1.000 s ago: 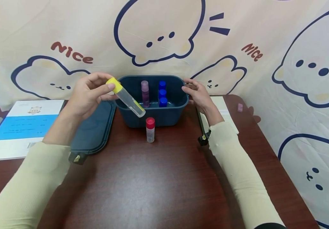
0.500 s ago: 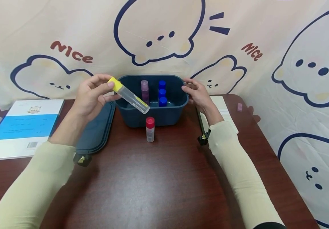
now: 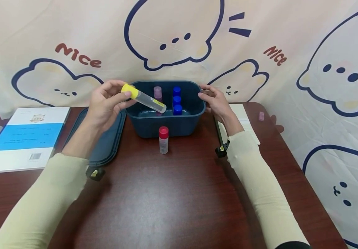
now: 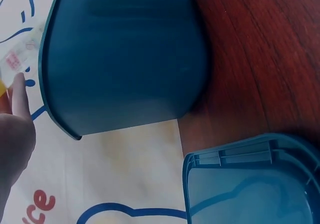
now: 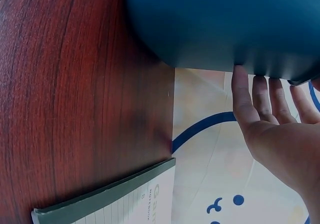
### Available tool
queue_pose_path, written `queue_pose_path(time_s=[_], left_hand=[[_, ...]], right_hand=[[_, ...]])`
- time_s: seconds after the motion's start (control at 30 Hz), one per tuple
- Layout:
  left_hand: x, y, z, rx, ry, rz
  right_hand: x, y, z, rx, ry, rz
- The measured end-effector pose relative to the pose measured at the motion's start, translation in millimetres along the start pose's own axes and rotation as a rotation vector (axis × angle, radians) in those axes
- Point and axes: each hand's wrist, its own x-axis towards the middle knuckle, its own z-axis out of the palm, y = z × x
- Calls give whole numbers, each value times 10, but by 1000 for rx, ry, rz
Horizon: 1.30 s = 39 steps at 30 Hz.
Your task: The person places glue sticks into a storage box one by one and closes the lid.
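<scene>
My left hand (image 3: 105,103) pinches a clear plastic tube (image 3: 150,101) by its yellow cap. The tube slants down to the right, its lower end over the dark blue bin (image 3: 163,127). Inside the bin stand a purple tube (image 3: 157,91) and several blue-capped tubes (image 3: 177,100); the slanted tube partly hides the purple one. My right hand (image 3: 215,103) is at the bin's right end. In the right wrist view, its extended fingers (image 5: 241,91) touch the bin's outer wall. A small red-capped tube (image 3: 163,141) stands upright on the table in front of the bin.
The blue lid (image 3: 105,145) lies left of the bin, partly under my left forearm. Farther left is a white and blue book (image 3: 26,135). A notebook (image 3: 244,121) lies beyond my right wrist, with a small pink block (image 3: 261,116) near the right edge. Printed cloth (image 3: 110,48) hangs behind.
My left hand has moved right with the yellow-capped tube, whose lower end has shifted right and up from the bin's front wall to over its opening. My right hand has stayed in place.
</scene>
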Motion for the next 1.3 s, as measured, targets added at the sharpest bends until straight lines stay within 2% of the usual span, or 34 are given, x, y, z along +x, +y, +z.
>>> queue_pose_path(time_s=[0.13, 0.2, 0.33, 0.5, 0.63, 0.77, 1.0, 1.3], left_hand=[[20, -14, 32, 46, 24, -22], [36, -20, 58, 99, 37, -33], [67, -39, 116, 257, 37, -53], [101, -63, 169, 465, -21, -89], [172, -86, 227, 643, -49, -142], [257, -84, 284, 752, -51, -214], [395, -93, 334, 878, -111, -274], [523, -201, 354, 880, -158, -335]], right_hand=[[-2, -4, -8, -5, 1, 1], [1, -11, -13, -10, 3, 0], [6, -22, -20, -13, 5, 0], [3, -19, -20, -7, -1, 5], [-1, -9, -33, -5, -3, -4], [1, -4, -33, -12, -4, -3], [18, -9, -13, -21, -7, 1], [19, -5, -31, -27, -11, -9]])
